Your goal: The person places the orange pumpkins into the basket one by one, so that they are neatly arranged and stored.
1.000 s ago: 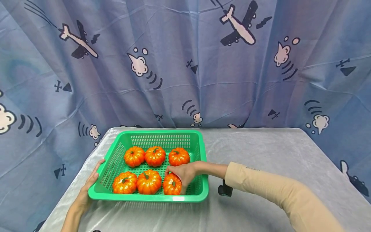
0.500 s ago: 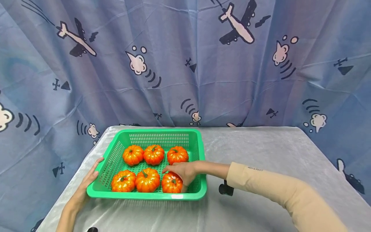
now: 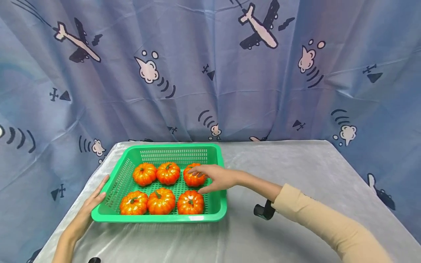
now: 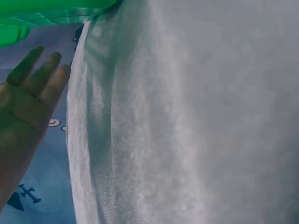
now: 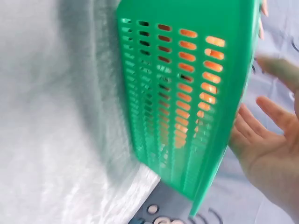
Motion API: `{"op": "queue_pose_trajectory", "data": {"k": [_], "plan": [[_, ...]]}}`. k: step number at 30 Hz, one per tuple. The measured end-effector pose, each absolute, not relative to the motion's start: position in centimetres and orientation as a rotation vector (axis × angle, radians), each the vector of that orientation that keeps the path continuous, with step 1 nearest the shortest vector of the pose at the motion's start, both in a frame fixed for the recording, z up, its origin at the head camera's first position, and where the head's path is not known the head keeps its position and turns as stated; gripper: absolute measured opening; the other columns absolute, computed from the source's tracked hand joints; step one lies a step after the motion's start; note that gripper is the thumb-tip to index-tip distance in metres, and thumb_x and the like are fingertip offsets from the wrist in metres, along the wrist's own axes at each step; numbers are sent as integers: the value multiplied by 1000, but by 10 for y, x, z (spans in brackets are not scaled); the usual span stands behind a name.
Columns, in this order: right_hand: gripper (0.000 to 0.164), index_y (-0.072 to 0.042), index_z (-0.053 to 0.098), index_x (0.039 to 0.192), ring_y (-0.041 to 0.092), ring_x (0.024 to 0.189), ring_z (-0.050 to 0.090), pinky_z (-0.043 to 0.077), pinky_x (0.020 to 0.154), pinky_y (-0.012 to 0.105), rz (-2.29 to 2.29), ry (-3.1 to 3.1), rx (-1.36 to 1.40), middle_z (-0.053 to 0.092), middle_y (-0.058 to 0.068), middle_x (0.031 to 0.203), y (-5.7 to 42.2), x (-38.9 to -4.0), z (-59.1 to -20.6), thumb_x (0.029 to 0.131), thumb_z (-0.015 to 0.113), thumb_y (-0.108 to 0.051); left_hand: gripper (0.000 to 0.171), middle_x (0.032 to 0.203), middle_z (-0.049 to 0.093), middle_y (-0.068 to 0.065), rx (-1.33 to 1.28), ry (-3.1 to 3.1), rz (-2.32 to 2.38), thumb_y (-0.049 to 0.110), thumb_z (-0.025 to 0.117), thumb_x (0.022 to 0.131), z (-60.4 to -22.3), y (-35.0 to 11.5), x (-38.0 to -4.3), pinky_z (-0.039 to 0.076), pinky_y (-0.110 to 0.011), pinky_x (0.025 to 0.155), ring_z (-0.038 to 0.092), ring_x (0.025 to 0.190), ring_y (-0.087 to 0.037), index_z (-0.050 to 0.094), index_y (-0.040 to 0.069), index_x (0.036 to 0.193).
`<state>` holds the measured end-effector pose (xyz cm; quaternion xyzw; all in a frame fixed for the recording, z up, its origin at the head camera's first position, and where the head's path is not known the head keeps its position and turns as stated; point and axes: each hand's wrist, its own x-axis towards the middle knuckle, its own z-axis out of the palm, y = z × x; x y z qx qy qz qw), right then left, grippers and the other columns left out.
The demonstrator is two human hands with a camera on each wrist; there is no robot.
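Note:
A green plastic basket [image 3: 148, 218] holds several glossy orange pumpkins in two rows. My right hand [image 3: 218, 178] hovers over its right side, fingers spread and holding nothing. Those fingers partly cover the back right pumpkin [image 3: 192, 182]; whether they touch it I cannot tell. Just in front of the hand sits the front right pumpkin [image 3: 190, 203]. Along the basket's left side lies my left hand [image 3: 84, 212], fingers straight against or beside the wall. In the left wrist view that hand [image 4: 28, 105] shows its fingers extended near the basket's underside.
The basket stands on the left part of a table with a grey-white cloth [image 3: 279, 168]. A blue curtain [image 3: 184, 73] printed with planes hangs behind the table. A black wrist camera [image 3: 264, 210] hangs under the right forearm.
My right hand has let go of the front right pumpkin and moved up and back toward the back right one. My left hand stays at the basket's side. The view has shifted slightly.

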<state>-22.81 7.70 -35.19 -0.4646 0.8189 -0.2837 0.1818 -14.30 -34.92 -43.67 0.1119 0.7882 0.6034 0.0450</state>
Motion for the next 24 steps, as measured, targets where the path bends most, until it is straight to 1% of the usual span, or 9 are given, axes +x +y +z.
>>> {"op": "queue_pose_trajectory", "data": {"k": [3, 7, 12, 15, 16, 18, 21, 23, 24], "plan": [[47, 4, 46, 135, 33, 121, 49, 43, 99, 44, -984, 2415, -1291, 50, 19, 134, 90, -225, -355, 93, 61, -11, 53, 158, 4, 8, 340, 2431, 1824, 23, 24, 106, -434, -352, -141, 41, -14, 86, 45, 113, 10, 3, 29, 155], [42, 0, 50, 132, 30, 117, 52, 46, 95, 41, -1007, 2681, -1250, 51, 15, 132, 105, -217, -361, 93, 61, -7, 52, 155, 8, 19, 372, 2531, 1774, 20, 26, 107, -432, -354, -140, 36, -9, 86, 35, 118, 16, 8, 23, 155], [42, -6, 56, 127, 25, 107, 58, 54, 73, 34, -752, 3135, -1253, 54, 11, 127, 119, -210, -369, 87, 68, -7, 48, 148, 24, 27, 429, 2877, 1586, 13, 33, 105, -426, -354, -137, 26, -3, 91, 25, 124, 19, 24, 12, 153], [41, -5, 59, 124, 26, 107, 59, 54, 73, 36, -617, 3311, -1265, 57, 12, 122, 126, -209, -376, 84, 71, -7, 44, 140, 30, 33, 384, 3185, 1376, 13, 42, 103, -422, -353, -133, 22, -3, 93, 26, 121, 21, 39, 13, 147], [41, -5, 60, 123, 27, 109, 58, 54, 76, 38, -581, 3353, -1258, 58, 13, 121, 128, -210, -379, 84, 71, -8, 43, 139, 31, 34, 352, 3272, 1310, 14, 45, 102, -420, -352, -132, 26, -10, 100, 25, 120, 21, 43, 14, 146], [40, -5, 60, 122, 29, 111, 57, 52, 82, 41, -507, 3423, -1244, 58, 14, 120, 132, -210, -384, 83, 71, -8, 43, 141, 32, 31, 244, 3424, 1124, 18, 50, 101, -415, -352, -129, 38, -32, 101, 33, 130, 6, 48, 21, 143], [41, -3, 60, 121, 32, 111, 56, 49, 89, 44, -388, 3515, -1204, 58, 17, 120, 139, -209, -392, 83, 72, -9, 41, 146, 41, 11, 141, 3557, 934, 21, 55, 98, -407, -349, -125, 45, -59, 73, 46, 127, -33, 52, 23, 139], [41, -2, 59, 122, 34, 112, 56, 46, 93, 45, -313, 3563, -1170, 57, 19, 121, 144, -209, -396, 84, 72, -10, 40, 145, 46, -2, 88, 3598, 848, 23, 56, 98, -402, -343, -124, 40, -63, 61, 50, 114, -51, 54, 24, 137], [42, -1, 58, 122, 35, 112, 55, 45, 94, 46, -290, 3582, -1152, 57, 20, 122, 147, -208, -397, 83, 72, -11, 38, 143, 47, -4, 97, 3617, 842, 23, 56, 98, -399, -340, -124, 42, -63, 64, 49, 115, -51, 56, 22, 136]]}}
